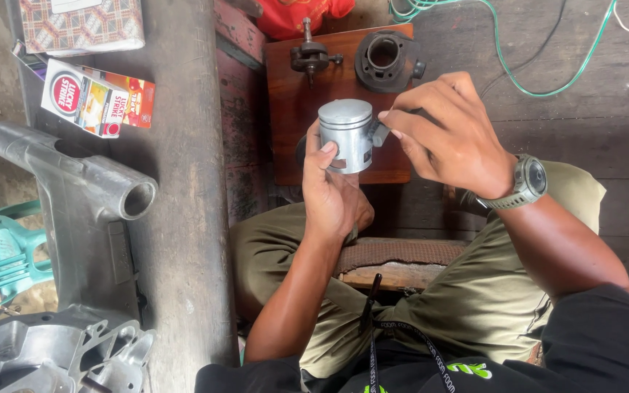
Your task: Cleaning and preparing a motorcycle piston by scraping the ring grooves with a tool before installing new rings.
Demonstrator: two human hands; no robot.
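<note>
Left hand (333, 193) grips a silver metal piston (349, 133) from below, thumb on its side wall, fingers wrapped behind — piston upright, crown up, held in the air above the near edge of a small brown wooden board (307, 138). Right hand (442, 135) is closed on a small pin-like part at the piston's right side, fingertips pinched on it; the part itself is mostly hidden. A grey wristwatch (527, 182) sits on the right wrist. On the board, beyond the piston: a dark cylinder block (385, 60) with a round bore, and just left of it a dark crank part (310, 55) with a shaft sticking up. Left of the board, a grey concrete surface (183, 189) carries a red and white carton (96, 96), a patterned box (81, 25) beyond that, a grey metal casting with a tube opening (85, 193), and another pale metal casing (60, 353) nearest the camera. Green wire (518, 69) trails on the wooden floor to the right of the board. Person sits in olive trousers.
</note>
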